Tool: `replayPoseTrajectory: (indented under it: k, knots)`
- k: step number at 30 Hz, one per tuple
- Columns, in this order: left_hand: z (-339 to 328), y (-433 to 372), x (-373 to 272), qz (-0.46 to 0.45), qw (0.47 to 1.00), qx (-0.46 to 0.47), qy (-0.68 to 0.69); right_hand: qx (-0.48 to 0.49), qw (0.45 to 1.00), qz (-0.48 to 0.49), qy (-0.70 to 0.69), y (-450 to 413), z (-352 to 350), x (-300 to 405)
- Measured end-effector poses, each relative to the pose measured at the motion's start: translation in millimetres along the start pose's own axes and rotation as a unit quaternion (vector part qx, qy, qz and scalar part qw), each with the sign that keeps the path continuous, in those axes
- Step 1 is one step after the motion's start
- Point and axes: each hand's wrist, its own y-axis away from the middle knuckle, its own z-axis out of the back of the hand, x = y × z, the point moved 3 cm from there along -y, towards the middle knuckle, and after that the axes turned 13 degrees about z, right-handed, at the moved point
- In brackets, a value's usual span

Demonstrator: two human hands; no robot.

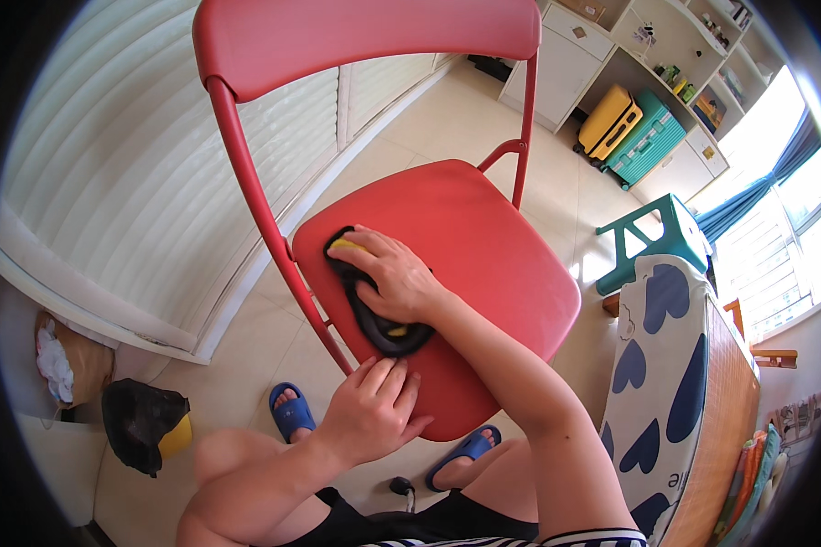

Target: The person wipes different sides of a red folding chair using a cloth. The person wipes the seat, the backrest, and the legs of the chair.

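Note:
A red folding chair stands in front of me, with its smooth seat (479, 246) facing up and its curved backrest (376, 34) at the top of the view. On the left part of the seat, my right hand (400, 277) presses down on a bunched black cloth with yellow patches (386, 334), partly hidden under the palm and fingers. My left hand (380, 410) lies on the seat's near-left edge, just below the cloth, its fingers slightly spread and holding nothing.
White slatted doors (246, 150) flank the chair on the left. A black-bagged bin (144, 424) sits lower left. At right are a heart-patterned covered table (633, 369) and a teal stool (677, 232). Yellow (609, 123) and teal suitcases (646, 137) stand under shelving.

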Motion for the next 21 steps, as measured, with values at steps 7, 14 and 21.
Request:
replayPoseTrajectory:
  k: [7,14,21]
  knots:
    - [-4,-8,-7,0.029,0.999,-0.009,-0.018,-0.067,0.970,-0.171,0.158,8,36,-96]
    - [-5,-10,-8,0.033,0.999,-0.021,-0.009,-0.065,0.900,-0.333,0.272,118,111,-106]
    - [-7,-8,-10,0.035,0.999,-0.017,-0.026,-0.095,0.878,-0.396,0.251,205,135,-30]
